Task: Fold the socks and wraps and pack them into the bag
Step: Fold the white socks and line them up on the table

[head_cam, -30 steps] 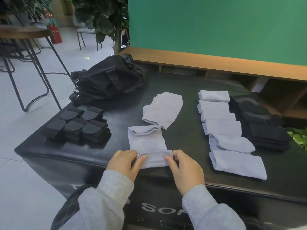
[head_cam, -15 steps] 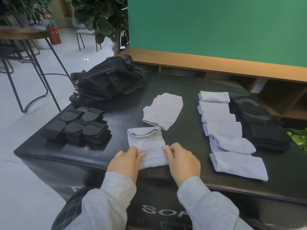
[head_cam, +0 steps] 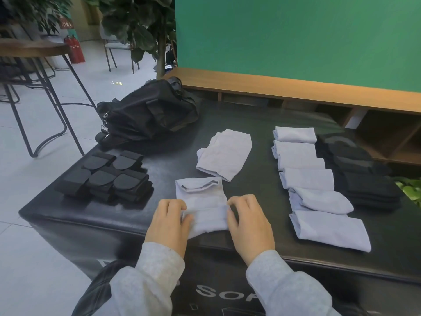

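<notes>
A pale lilac sock [head_cam: 201, 197] lies near the front edge of the black table [head_cam: 250, 137], its near end rolled over. My left hand [head_cam: 169, 222] pinches the roll's left end and my right hand [head_cam: 249, 222] pinches its right end. Another lilac sock [head_cam: 225, 153] lies flat just behind. A column of several folded lilac socks [head_cam: 305, 176] runs down the right side, with black socks [head_cam: 364, 176] stacked beside them. Folded black wraps [head_cam: 107, 176] sit at the left. The black bag [head_cam: 148, 115] slumps at the back left corner.
A wooden shelf unit [head_cam: 296, 90] runs behind the table under a green wall [head_cam: 296, 37]. To the left stand a metal-legged table [head_cam: 34, 51], a chair and a potted tree [head_cam: 145, 30] on white floor tiles.
Both hands have rolled the sock's near end further away from me, so the flat part behind the roll is shorter.
</notes>
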### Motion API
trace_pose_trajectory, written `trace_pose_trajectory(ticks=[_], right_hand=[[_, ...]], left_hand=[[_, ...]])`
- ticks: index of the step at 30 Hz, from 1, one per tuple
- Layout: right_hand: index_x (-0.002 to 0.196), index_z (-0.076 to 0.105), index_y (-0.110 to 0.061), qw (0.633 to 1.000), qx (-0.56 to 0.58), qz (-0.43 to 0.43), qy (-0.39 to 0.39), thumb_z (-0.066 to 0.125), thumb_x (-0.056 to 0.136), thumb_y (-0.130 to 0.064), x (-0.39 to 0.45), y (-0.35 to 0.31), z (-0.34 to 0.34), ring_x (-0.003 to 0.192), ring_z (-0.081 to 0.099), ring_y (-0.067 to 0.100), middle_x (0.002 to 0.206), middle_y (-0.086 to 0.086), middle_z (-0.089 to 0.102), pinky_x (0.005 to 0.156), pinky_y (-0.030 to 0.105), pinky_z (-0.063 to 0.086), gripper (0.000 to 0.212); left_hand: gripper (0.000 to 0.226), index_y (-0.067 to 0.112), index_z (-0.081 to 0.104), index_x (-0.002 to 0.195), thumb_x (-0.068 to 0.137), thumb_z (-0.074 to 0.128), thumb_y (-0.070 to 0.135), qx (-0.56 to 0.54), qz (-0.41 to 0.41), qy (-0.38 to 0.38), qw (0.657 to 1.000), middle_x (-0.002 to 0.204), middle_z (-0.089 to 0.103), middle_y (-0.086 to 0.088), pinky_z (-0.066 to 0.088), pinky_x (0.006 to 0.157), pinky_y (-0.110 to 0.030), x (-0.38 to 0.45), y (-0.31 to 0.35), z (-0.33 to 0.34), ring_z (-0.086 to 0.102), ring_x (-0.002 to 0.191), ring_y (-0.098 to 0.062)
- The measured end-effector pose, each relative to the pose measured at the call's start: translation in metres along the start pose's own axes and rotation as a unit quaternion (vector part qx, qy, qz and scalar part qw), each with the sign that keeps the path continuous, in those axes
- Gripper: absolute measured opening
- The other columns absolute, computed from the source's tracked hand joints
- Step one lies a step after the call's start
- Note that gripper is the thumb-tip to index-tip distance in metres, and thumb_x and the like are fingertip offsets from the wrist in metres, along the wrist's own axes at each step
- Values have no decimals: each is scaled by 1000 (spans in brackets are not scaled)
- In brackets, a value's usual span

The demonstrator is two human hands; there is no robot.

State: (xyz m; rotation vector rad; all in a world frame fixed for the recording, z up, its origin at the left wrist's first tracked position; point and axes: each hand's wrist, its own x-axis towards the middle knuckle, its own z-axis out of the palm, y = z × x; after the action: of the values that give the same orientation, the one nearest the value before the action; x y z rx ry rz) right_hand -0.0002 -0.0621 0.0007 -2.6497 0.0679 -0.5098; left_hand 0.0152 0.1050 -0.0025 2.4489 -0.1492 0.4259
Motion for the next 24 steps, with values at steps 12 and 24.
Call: trace_pose_trajectory(ticks=[12,24], right_hand=[[111,60,-24,990,13,-121,-73,39,74,-41,-9,9,3,108,45,7,113,-13,56,93,20,26,45],[91,59,-26,990,117,-44,-59,46,86,-28,-11,12,-8,88,47,1,82,-27,49,73,7,36,14]], left_hand=[[65,15,67,91,33,95,29,35,221,9,975,103,63,-4,55,70,-39,-10,-29,12,42,94,-15],[55,30,54,98,52,84,23,22,229,-7,973,89,65,8,56,65,-37,-10,-32,8,54,90,-16]])
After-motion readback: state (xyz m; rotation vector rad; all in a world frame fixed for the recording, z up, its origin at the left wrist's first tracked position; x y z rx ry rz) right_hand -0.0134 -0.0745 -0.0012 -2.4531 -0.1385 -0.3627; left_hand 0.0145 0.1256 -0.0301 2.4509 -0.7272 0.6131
